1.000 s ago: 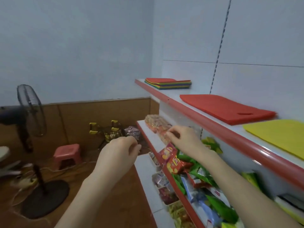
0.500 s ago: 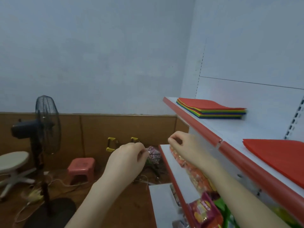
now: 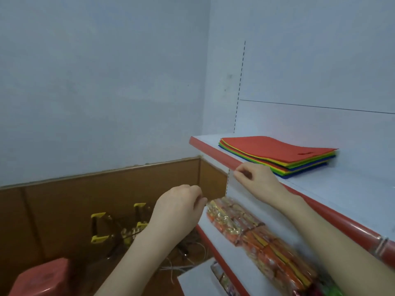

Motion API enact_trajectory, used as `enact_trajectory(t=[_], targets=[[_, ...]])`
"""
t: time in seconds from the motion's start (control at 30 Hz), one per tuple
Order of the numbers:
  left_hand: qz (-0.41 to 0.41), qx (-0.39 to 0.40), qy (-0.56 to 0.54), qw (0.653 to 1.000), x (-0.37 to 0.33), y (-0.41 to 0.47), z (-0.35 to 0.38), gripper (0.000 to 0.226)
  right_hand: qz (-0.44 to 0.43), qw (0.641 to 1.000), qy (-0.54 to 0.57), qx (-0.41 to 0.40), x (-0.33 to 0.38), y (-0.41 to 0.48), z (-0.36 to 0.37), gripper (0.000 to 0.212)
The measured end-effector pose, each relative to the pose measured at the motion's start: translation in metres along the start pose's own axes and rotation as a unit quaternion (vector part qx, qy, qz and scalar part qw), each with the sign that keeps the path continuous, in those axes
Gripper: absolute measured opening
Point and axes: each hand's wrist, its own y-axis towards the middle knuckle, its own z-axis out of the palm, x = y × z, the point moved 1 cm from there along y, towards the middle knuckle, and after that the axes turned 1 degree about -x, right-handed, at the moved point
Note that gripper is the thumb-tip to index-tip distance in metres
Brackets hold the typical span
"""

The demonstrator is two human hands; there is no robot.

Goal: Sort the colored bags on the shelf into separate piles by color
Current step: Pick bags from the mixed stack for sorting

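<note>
A mixed stack of flat colored bags (image 3: 284,153), red on top with yellow, green and blue edges below, lies at the far left end of the top shelf (image 3: 342,189). My right hand (image 3: 254,178) hovers at the shelf's red front lip, just in front of the stack, fingers loosely curled and holding nothing. Lower and to the left, my left hand (image 3: 181,204) hangs in the air with fingers curled, also holding nothing.
Below the top shelf runs a second shelf with orange snack packs (image 3: 256,233) in a row. A red plastic stool (image 3: 40,278) stands on the floor at the lower left, and yellow-handled tools (image 3: 100,227) lie by the wooden wall panel.
The view has swung left and up toward the mixed stack. Both hands rose from the snack shelf; my right hand now reaches the top shelf's edge.
</note>
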Motion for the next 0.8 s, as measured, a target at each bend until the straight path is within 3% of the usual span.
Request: enact_trajectory(t=[0.47, 0.67, 0.8], targets=[[0.190, 0.003, -0.090, 0.978, 0.015, 0.188, 0.105, 0.022, 0.136, 0.972, -0.163, -0.105, -0.106, 0.089, -0.044, 0.017], [0.209, 0.004, -0.084, 0.974, 0.015, 0.259, 0.137, 0.024, 0.223, 0.936, -0.255, -0.092, -0.139, 0.120, -0.078, 0.022], [0.215, 0.017, -0.042, 0.975, 0.005, 0.296, 0.155, 0.024, 0.321, 0.889, -0.306, -0.110, -0.175, 0.125, -0.095, 0.022]])
